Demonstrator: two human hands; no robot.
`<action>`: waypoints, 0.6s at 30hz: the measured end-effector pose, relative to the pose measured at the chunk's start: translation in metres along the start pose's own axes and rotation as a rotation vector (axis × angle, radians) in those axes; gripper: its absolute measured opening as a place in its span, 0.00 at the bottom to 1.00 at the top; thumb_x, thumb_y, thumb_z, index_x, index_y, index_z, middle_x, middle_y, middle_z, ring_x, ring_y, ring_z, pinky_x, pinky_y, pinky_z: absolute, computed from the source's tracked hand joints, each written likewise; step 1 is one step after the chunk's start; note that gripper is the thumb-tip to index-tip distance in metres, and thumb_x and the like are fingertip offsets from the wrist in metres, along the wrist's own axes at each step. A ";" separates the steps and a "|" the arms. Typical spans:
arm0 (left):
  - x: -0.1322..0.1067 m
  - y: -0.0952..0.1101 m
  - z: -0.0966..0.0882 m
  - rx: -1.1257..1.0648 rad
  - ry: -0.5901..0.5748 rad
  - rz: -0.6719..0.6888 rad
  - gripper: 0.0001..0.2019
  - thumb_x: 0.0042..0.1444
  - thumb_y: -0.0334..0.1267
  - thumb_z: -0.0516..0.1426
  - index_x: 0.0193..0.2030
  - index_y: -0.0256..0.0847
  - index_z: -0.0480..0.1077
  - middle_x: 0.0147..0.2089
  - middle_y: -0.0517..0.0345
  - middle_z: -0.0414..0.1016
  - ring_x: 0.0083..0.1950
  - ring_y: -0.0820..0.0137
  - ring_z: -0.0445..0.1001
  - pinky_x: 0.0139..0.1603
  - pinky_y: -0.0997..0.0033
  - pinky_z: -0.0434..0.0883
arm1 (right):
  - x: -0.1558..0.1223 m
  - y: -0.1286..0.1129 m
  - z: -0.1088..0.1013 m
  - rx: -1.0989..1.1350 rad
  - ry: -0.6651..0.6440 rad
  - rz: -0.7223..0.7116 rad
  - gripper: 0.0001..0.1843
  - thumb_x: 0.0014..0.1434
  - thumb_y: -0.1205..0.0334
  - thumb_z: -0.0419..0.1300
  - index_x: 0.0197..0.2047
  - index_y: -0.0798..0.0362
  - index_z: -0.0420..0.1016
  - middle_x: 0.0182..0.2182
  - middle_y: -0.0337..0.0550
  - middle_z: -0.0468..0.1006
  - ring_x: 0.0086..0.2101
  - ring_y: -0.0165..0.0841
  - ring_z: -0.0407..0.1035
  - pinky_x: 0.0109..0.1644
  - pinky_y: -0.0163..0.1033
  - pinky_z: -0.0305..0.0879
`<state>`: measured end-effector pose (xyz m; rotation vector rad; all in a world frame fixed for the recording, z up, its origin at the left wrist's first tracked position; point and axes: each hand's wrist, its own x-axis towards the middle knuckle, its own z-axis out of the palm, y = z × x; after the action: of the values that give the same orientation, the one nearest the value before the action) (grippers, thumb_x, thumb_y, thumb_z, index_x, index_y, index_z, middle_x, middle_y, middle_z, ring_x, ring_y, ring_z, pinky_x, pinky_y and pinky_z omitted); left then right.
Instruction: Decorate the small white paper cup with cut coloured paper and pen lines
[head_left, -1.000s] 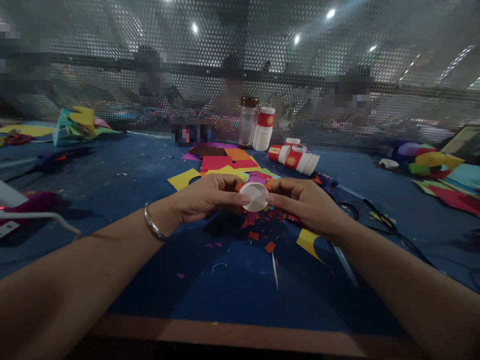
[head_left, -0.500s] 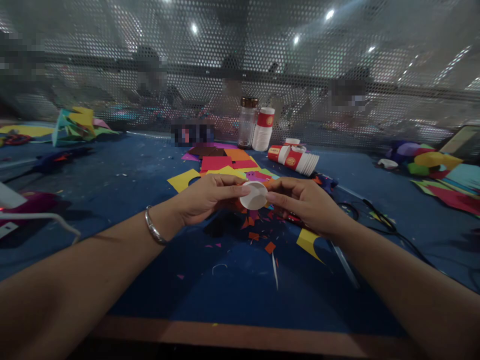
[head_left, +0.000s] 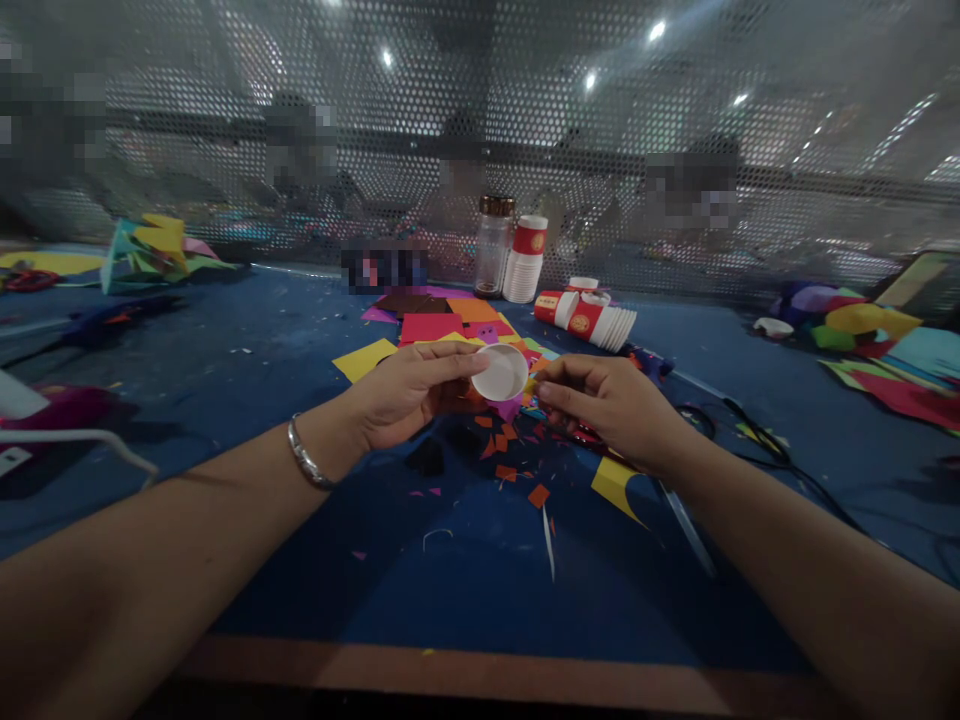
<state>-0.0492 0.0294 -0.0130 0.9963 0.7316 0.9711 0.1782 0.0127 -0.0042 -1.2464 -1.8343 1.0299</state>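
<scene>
My left hand is closed on a white paper cup, its round rim turned towards me and the thumb at the rim's left edge. Purple paper shows just below the cup, and a purple piece with small dark marks stands up behind its rim. To the right, my right hand has curled fingers with thumb and forefinger close together, a little apart from the cup. Whatever lies between those fingertips is too small to make out.
Coloured paper sheets lie beyond my hands, and orange scraps nearer. Behind stand a clear bottle and stacked cups; another cup stack lies sideways. Black cable runs at right, glue gun at left.
The cup has tilted and shifted slightly left and up in my left hand. My right fingertips have come away from its rim. The purple piece behind it now shows higher.
</scene>
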 end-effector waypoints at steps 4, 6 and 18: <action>-0.001 0.001 0.002 0.003 0.029 -0.009 0.05 0.61 0.28 0.63 0.37 0.32 0.82 0.34 0.52 0.82 0.33 0.72 0.79 0.37 0.72 0.80 | 0.000 0.000 0.000 0.002 -0.009 0.028 0.15 0.54 0.48 0.66 0.32 0.52 0.76 0.23 0.36 0.73 0.24 0.27 0.65 0.27 0.35 0.60; -0.001 0.000 0.003 -0.008 0.046 -0.002 0.06 0.63 0.28 0.62 0.39 0.32 0.82 0.35 0.52 0.82 0.34 0.71 0.79 0.37 0.72 0.80 | 0.000 0.000 0.000 0.004 -0.004 0.037 0.14 0.54 0.49 0.66 0.31 0.52 0.76 0.23 0.36 0.73 0.24 0.27 0.66 0.27 0.35 0.61; -0.001 -0.003 0.012 -0.113 0.139 0.000 0.08 0.65 0.30 0.61 0.46 0.34 0.82 0.42 0.49 0.86 0.38 0.69 0.81 0.43 0.69 0.79 | -0.001 -0.007 0.006 -0.033 -0.038 0.076 0.12 0.57 0.51 0.66 0.34 0.52 0.78 0.26 0.38 0.77 0.24 0.27 0.70 0.26 0.33 0.64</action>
<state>-0.0382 0.0241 -0.0108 0.8361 0.7836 1.0776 0.1701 0.0083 -0.0009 -1.3332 -1.8523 1.0749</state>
